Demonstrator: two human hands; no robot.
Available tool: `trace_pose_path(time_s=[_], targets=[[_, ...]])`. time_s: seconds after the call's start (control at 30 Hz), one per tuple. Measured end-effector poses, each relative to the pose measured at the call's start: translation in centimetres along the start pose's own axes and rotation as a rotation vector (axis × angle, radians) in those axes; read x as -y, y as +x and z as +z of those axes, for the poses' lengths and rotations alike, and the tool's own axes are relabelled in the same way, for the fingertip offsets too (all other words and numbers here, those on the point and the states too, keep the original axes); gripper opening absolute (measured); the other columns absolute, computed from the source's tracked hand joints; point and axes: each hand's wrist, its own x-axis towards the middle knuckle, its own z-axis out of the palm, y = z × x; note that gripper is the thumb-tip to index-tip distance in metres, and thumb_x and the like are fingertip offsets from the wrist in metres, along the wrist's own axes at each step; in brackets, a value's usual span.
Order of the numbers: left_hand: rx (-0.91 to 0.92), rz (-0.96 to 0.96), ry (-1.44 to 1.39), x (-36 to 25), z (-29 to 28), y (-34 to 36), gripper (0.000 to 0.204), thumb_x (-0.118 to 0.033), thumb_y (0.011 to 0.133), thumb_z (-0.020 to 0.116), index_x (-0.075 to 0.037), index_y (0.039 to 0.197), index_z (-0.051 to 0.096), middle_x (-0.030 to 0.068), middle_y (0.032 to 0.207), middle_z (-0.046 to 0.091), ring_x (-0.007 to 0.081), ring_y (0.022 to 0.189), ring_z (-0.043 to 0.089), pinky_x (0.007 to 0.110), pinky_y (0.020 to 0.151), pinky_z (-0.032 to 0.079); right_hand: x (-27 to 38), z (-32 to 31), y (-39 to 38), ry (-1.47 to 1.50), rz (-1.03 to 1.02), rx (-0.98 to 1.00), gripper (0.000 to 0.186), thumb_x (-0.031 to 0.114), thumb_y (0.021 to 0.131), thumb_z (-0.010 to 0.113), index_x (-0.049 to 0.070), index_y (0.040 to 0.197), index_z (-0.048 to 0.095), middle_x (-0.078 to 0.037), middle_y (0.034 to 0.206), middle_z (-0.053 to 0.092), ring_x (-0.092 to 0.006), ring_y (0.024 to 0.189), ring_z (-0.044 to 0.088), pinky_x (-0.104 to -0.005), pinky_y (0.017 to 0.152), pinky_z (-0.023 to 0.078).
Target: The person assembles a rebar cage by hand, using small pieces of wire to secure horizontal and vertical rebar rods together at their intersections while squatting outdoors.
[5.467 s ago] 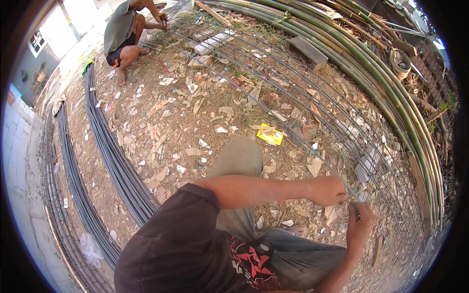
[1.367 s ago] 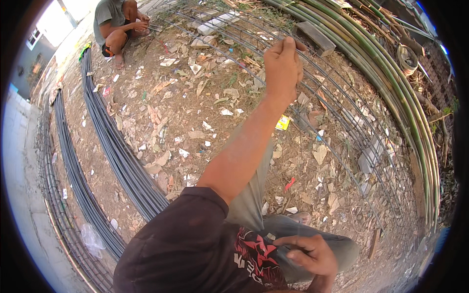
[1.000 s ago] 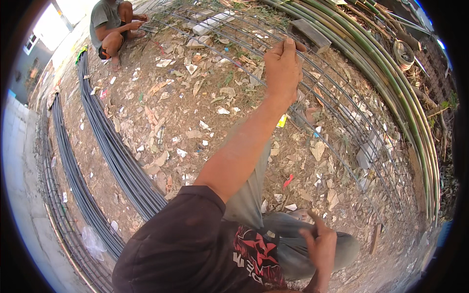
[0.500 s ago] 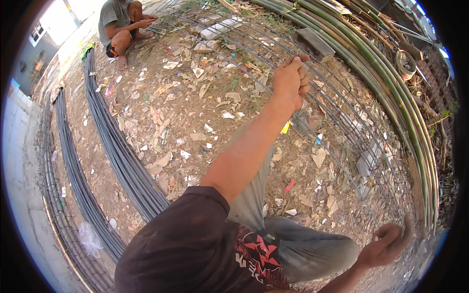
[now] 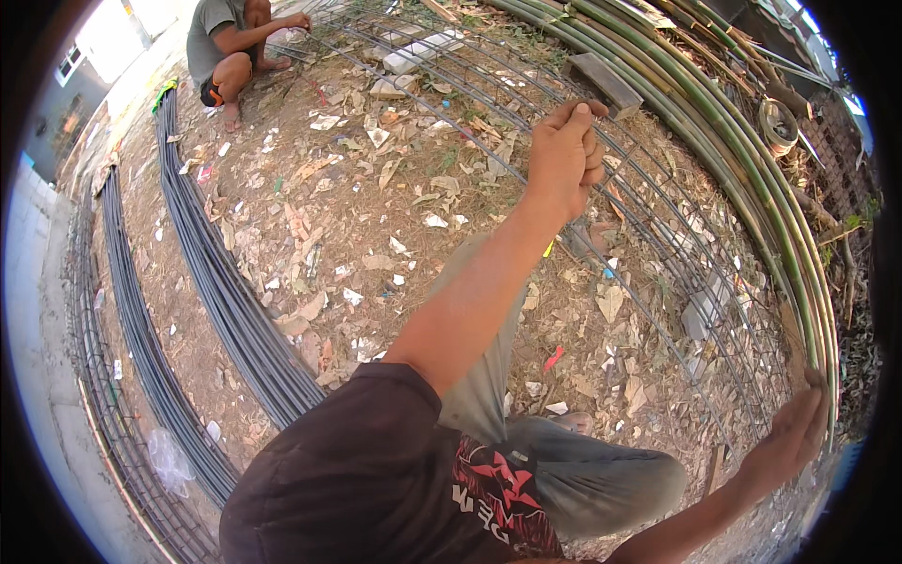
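My left hand (image 5: 567, 155) is closed, thumb on top, around a thin steel bar of a long rebar cage (image 5: 648, 221). The cage's dark parallel rods and cross ties stretch from the far middle to the lower right. My right hand (image 5: 799, 428) is out at the right, beside the cage's near end and the ends of green bamboo poles (image 5: 794, 254). Its fingers are stretched forward and somewhat blurred; whether they touch a rod or pole is unclear.
Bundles of steel rods (image 5: 225, 301) lie on the left, beside another tied cage (image 5: 103, 376) along a wall. A co-worker (image 5: 230, 52) squats at the far left, near the cage's far end. Pale blocks (image 5: 423, 52) and a wooden piece (image 5: 606, 83) lie around the cage; leaves and scraps litter the ground.
My right hand has moved up and to the right, toward the bamboo ends. The left hand keeps its grip with only a slight shift. The co-worker's arm has moved to the right.
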Motion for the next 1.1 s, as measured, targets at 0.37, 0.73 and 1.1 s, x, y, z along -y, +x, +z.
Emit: trace_pose_path(time_s=[0.37, 0.73, 1.1], targets=[[-0.167, 0.024, -0.024, 1.3, 0.2, -0.8, 0.019, -0.019, 0.103, 0.043, -0.004, 0.103, 0.055, -0.0061, 0.055, 0.025, 0.005, 0.045, 0.02, 0.025, 0.04, 0.016, -12.5, 8.4, -5.9, -0.498, -0.26, 0.87, 0.038, 0.013, 0.088, 0.063, 0.003, 0.124, 0.057, -0.018, 0.097, 0.066, -0.0338, 0.091, 0.064, -0.0419, 0.079, 0.047], [-0.02, -0.043, 0.242, 6.0, 2.0, -2.3, 0.023, -0.019, 0.103, 0.044, -0.002, 0.1, 0.058, -0.0065, 0.052, 0.029, 0.0038, 0.041, 0.022, 0.026, 0.038, 0.018, -4.5, 10.2, -3.4, -0.121, -0.468, 0.561, 0.015, 0.007, 0.094, 0.054, 0.0, 0.102, 0.066, -0.015, 0.079, 0.065, -0.0316, 0.067, 0.063, -0.0386, 0.059, 0.046], [0.262, -0.045, 0.506, 9.3, 2.1, -3.4, 0.022, -0.02, 0.102, 0.048, -0.003, 0.097, 0.061, -0.0074, 0.052, 0.034, 0.0022, 0.042, 0.026, 0.024, 0.039, 0.019, -3.7, 11.0, -6.3, -0.119, -0.851, 0.794, 0.013, 0.01, 0.088, 0.057, 0.007, 0.098, 0.066, -0.01, 0.063, 0.058, -0.0277, 0.054, 0.058, -0.0362, 0.051, 0.043]])
